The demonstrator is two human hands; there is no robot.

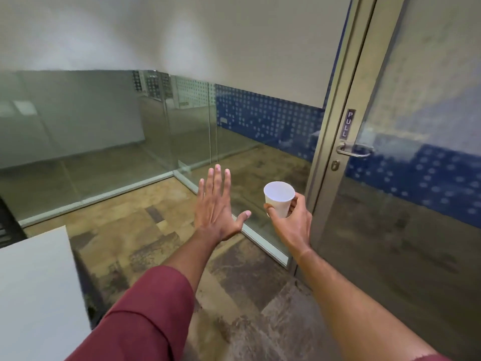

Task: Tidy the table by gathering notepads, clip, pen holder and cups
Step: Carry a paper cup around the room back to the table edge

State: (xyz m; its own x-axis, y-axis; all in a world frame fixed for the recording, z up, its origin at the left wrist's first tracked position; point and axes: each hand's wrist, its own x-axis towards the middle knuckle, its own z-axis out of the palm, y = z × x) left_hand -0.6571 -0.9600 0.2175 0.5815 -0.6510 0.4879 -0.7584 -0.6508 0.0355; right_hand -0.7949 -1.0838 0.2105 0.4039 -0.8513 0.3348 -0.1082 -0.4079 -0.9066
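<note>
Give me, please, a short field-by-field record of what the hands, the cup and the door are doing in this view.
right hand: holds white paper cup upright, looks empty
left hand: open, fingers spread, holding nothing
door: closed, on the right, label reads PULL
door handle: untouched, beyond the cup
table: white corner at lower left, bare where visible
other task items: none in view

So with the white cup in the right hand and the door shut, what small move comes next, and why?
Probably reach the open left hand to the door handle and pull: the right hand holds the white paper cup, the door is marked PULL, and the left is free.
</note>
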